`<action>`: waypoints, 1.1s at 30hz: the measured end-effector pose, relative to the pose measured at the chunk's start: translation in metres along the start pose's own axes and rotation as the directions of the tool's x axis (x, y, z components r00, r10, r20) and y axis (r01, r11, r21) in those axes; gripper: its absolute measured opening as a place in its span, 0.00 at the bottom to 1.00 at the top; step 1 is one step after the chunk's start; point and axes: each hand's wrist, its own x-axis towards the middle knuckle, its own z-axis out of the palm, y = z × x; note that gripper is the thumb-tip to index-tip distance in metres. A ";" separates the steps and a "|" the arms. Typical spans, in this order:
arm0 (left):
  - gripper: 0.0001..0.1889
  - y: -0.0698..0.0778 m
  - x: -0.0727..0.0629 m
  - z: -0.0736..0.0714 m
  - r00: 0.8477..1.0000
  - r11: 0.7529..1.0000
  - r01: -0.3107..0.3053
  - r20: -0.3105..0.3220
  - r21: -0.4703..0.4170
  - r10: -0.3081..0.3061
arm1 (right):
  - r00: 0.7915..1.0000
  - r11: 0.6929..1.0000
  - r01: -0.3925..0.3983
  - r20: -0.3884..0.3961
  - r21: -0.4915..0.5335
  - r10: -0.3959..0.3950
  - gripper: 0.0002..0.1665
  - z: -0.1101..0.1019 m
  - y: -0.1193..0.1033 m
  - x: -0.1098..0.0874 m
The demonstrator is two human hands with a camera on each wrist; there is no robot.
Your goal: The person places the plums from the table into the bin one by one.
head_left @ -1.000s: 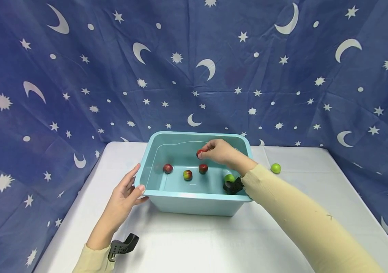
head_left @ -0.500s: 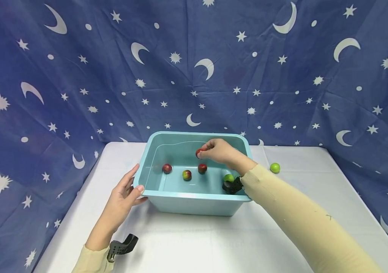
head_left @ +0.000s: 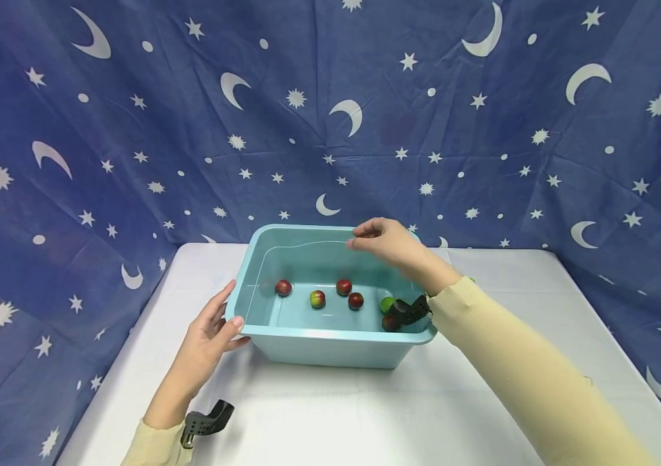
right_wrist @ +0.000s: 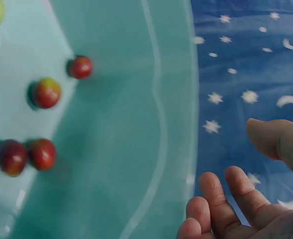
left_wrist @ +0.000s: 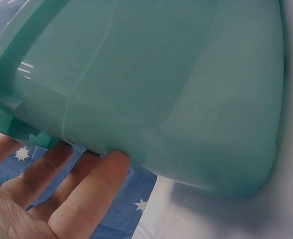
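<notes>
My left hand (head_left: 205, 346) grips the front left corner of a light blue plastic tub (head_left: 330, 334), thumb on the rim. In the left wrist view its fingers (left_wrist: 94, 194) touch the tub's outer wall below the rim. Over the tub's back right part, my right hand (head_left: 391, 246) holds nothing; its fingers and thumb are apart in the right wrist view. Several small red apple-like fruits lie on the tub's floor, among them a red fruit (head_left: 356, 301) and a red-and-yellow fruit (head_left: 317, 299). A green fruit (head_left: 387, 305) shows partly behind the right wrist's black camera mount.
The tub stands on a table with a white cloth (head_left: 307, 414). Another green fruit (head_left: 472, 280) lies right of the tub, nearly hidden behind my right forearm. A blue curtain (head_left: 284, 129) with moons and stars hangs behind and at the sides.
My right hand has let go of the red fruit it pinched, which now lies on the tub's floor. The hand has risen toward the back right. My left hand stays on the tub.
</notes>
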 end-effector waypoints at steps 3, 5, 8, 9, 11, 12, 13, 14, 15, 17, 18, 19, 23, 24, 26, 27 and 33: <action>0.33 0.000 0.000 0.000 1.000 1.000 0.000 -0.001 0.001 0.000 | 0.999 1.000 0.017 -0.032 0.021 -0.016 0.29 -0.018 -0.002 -0.006; 0.33 0.000 0.000 0.000 1.000 1.000 -0.001 0.000 0.000 0.001 | 0.998 0.999 0.019 -0.057 0.033 -0.017 0.31 -0.031 -0.001 -0.011; 0.33 0.000 0.000 -0.001 1.000 1.000 -0.003 0.002 -0.002 0.003 | 0.995 0.999 0.013 -0.101 0.048 -0.008 0.33 -0.048 0.005 -0.017; 0.33 0.000 0.000 -0.001 1.000 1.000 -0.003 0.004 -0.004 0.003 | 0.994 0.999 0.012 -0.113 0.045 -0.006 0.35 -0.052 0.007 -0.019; 0.33 0.000 0.000 -0.001 1.000 1.000 -0.003 0.004 -0.003 0.003 | 0.991 0.999 0.008 -0.133 0.043 -0.002 0.37 -0.061 0.012 -0.022; 0.33 -0.001 0.000 -0.001 1.000 1.000 -0.004 0.005 -0.005 0.004 | 0.990 0.999 0.006 -0.141 0.040 -0.001 0.38 -0.064 0.015 -0.024; 0.32 -0.001 0.000 -0.001 1.000 1.000 -0.004 0.005 -0.004 0.004 | 0.989 0.999 0.003 -0.147 0.037 0.002 0.39 -0.068 0.018 -0.027; 0.32 -0.001 0.000 -0.001 1.000 1.000 -0.003 0.005 -0.005 0.003 | 0.988 0.999 0.000 -0.153 0.034 0.005 0.39 -0.071 0.021 -0.028; 0.32 -0.001 0.000 -0.001 1.000 1.000 -0.002 0.006 -0.003 0.002 | 0.987 1.000 -0.003 -0.158 0.026 0.007 0.40 -0.074 0.025 -0.030; 0.32 -0.001 0.000 -0.001 1.000 1.000 -0.001 0.006 -0.004 0.001 | 0.985 1.000 -0.015 -0.172 0.022 0.018 0.42 -0.079 0.034 -0.034; 0.32 -0.001 0.000 -0.001 1.000 1.000 -0.001 0.007 -0.003 0.001 | 0.984 1.000 -0.021 -0.179 0.019 0.024 0.42 -0.082 0.039 -0.035; 0.32 -0.001 0.000 -0.001 1.000 1.000 -0.001 0.007 -0.003 0.001 | 0.983 0.999 -0.027 -0.182 0.021 0.030 0.43 -0.084 0.045 -0.035; 0.32 -0.001 0.000 -0.001 1.000 1.000 -0.002 0.005 -0.005 0.002 | 0.981 0.998 -0.055 -0.186 0.027 0.059 0.45 -0.089 0.069 -0.036; 0.32 -0.001 0.000 -0.001 1.000 1.000 -0.002 0.005 -0.006 0.002 | 0.980 0.998 -0.062 -0.186 0.029 0.067 0.46 -0.090 0.075 -0.037; 0.32 0.000 0.000 0.000 1.000 1.000 -0.002 0.004 -0.006 0.002 | 0.980 0.997 -0.071 -0.185 0.032 0.076 0.47 -0.091 0.086 -0.038; 0.32 0.000 0.000 0.000 1.000 1.000 -0.001 0.003 -0.006 0.001 | 0.979 0.997 -0.078 -0.189 0.028 0.082 0.47 -0.091 0.092 -0.039; 0.32 0.000 0.000 0.000 1.000 1.000 0.003 0.000 0.000 -0.003 | 0.977 0.994 -0.105 -0.181 0.027 0.108 0.50 -0.093 0.124 -0.045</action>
